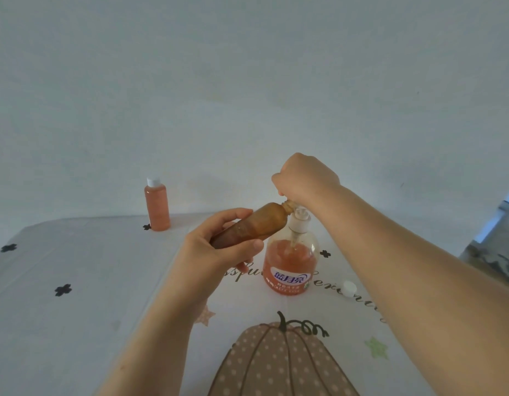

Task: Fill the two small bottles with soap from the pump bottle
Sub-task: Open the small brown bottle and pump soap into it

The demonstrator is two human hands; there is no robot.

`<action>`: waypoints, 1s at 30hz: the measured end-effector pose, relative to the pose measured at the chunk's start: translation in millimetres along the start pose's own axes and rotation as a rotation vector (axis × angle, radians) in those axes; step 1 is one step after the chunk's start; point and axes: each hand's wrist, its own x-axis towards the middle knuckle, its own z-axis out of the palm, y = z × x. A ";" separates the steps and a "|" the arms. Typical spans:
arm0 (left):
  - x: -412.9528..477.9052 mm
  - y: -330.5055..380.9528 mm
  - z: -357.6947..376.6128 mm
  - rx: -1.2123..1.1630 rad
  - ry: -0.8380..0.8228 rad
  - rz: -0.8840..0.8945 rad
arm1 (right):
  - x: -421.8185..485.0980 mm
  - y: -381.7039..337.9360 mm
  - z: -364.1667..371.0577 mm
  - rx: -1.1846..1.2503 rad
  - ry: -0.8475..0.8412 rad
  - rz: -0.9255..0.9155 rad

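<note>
Here I have the left hand wrapped around the lower half of the uncapped small bottle, fingers curled over the top and thumb pressed along the near side, holding it tilted with its open neck raised up and to the right so the mouth meets the spout of the pump bottle. That tilt looks deliberate to me: it lets the neck sit right under the nozzle, and soap can run down the inside wall. The right hand is bunched over the pump head, knuckles up, fingers folded down and pressed together on it; I cannot see the fingertips themselves, so how exactly they bear on the head is hidden. The pump bottle stands upright on the tablecloth, roughly half full of orange soap, so pressing straight down keeps it steady. The held bottle appears to carry soap through most of its length. Its white cap lies on the cloth just right of the pump bottle, within easy reach for closing. The other small bottle stands capped and full near the far edge, well apart, which I take as finished.
</note>
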 end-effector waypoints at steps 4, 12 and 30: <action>0.0 1.3 0.9 -0.029 0.009 -0.008 | -1.0 -1.6 -0.8 -0.018 0.004 0.002; -0.3 1.1 -0.1 -0.015 -0.013 -0.020 | 0.3 -0.3 3.3 -0.004 0.001 0.004; 3.0 -1.7 -2.6 -0.005 -0.027 -0.024 | 2.4 3.5 9.6 0.032 -0.014 0.021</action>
